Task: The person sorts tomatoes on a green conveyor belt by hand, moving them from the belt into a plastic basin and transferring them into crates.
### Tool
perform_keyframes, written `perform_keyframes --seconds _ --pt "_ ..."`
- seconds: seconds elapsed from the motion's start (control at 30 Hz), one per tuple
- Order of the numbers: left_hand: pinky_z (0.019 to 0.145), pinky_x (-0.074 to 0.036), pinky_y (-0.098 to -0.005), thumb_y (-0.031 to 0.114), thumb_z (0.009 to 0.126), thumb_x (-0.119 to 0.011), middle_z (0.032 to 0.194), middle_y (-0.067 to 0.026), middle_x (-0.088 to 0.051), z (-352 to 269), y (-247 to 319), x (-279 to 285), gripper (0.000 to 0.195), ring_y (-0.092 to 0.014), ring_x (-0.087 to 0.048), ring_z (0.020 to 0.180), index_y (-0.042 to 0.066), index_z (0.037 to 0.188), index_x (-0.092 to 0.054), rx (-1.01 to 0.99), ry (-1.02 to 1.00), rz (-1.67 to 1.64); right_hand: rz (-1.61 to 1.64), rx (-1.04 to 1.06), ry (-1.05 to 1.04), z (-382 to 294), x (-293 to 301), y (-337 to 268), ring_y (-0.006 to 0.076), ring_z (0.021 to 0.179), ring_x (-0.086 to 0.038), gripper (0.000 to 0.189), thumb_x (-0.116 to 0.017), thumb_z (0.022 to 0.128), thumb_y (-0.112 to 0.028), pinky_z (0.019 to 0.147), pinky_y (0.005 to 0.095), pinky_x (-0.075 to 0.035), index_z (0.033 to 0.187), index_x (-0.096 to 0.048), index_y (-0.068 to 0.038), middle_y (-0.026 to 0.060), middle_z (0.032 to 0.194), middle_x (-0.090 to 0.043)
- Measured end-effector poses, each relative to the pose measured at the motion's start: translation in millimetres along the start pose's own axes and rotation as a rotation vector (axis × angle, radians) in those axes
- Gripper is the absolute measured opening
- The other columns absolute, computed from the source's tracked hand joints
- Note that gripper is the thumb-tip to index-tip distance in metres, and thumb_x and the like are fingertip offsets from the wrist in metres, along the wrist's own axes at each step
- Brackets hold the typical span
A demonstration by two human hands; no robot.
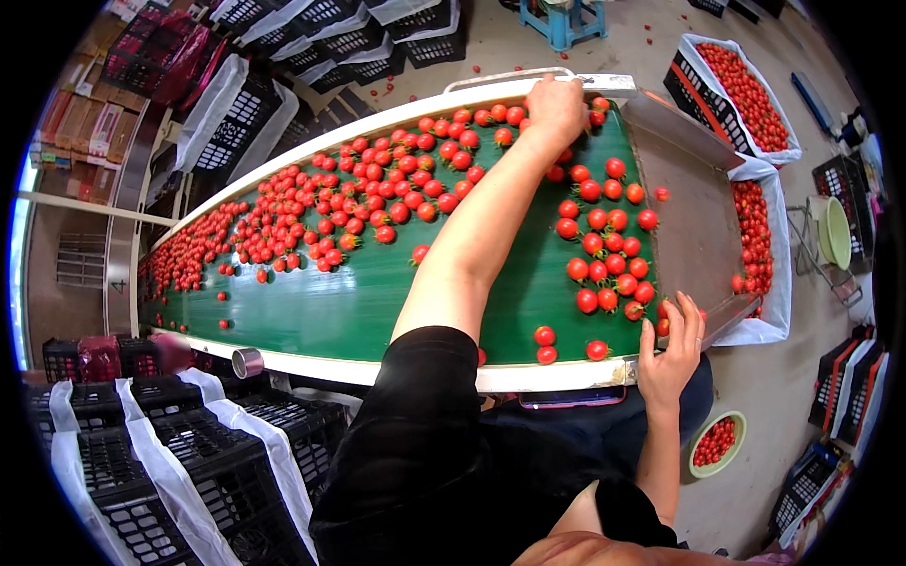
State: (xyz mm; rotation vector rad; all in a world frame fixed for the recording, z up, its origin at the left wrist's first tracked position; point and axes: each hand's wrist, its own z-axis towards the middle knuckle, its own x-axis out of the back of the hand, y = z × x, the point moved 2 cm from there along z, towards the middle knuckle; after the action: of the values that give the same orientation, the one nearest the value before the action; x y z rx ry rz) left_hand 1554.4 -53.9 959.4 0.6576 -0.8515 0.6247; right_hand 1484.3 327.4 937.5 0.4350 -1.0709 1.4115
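Observation:
My left hand [557,112] reaches across the green conveyor belt [340,304] to its far rim, over red cherry tomatoes [614,168]. Its fingertips are partly hidden, and a grip cannot be made out. At the belt's near right corner, my right hand [669,354] has thumb and fingers apart, with a ring on one finger. A few tomatoes [663,327] lie just beyond and between its fingers, at the edge of the metal chute [690,205]. Many more tomatoes [304,212] spread along the belt's far side towards the left. Beyond the chute stands a lined crate of tomatoes [752,233].
Another full lined crate [743,95] stands at the upper right. A green basin of tomatoes [716,444] is on the floor at the lower right. Black crates [177,453] with white liners are stacked at the lower left. A blue stool [563,25] stands beyond the belt.

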Motion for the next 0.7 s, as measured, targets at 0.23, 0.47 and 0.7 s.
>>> perform_keyframes --seconds 0.23,0.47,0.7 --pt "0.095 -0.051 -0.0412 0.036 0.094 -0.069 0.113 -0.0172 -0.072 30 -105 46 0.036 -0.030 -0.066 0.112 0.003 0.109 -0.073 0.040 0.655 -0.526 0.043 0.053 -0.029 -4 -7 -22 0.0418 0.126 -0.053 0.036 -0.073 0.082 -0.009 0.105 0.0512 -0.044 0.116 -0.064 0.000 0.0187 0.130 -0.059" --pt "0.089 -0.052 -0.0414 0.036 0.088 -0.073 0.102 -0.0151 -0.074 -100 -204 102 0.037 -0.033 -0.068 0.101 0.004 0.106 -0.074 0.157 -0.066 -0.183 0.039 0.040 -0.001 -8 -3 -32 0.0415 0.127 -0.053 0.037 -0.073 0.082 -0.010 0.104 0.0506 -0.044 0.117 -0.063 -0.001 0.0178 0.132 -0.058" --pt "0.071 -0.054 -0.0383 0.025 0.080 -0.078 0.086 -0.0144 -0.075 -102 -189 103 0.027 -0.028 -0.071 0.076 0.004 0.097 -0.076 0.017 -0.270 -0.100 0.022 0.042 -0.023 -9 -1 -48 0.0419 0.126 -0.052 0.037 -0.074 0.082 -0.011 0.104 0.0509 -0.044 0.115 -0.064 0.000 0.0189 0.131 -0.058"
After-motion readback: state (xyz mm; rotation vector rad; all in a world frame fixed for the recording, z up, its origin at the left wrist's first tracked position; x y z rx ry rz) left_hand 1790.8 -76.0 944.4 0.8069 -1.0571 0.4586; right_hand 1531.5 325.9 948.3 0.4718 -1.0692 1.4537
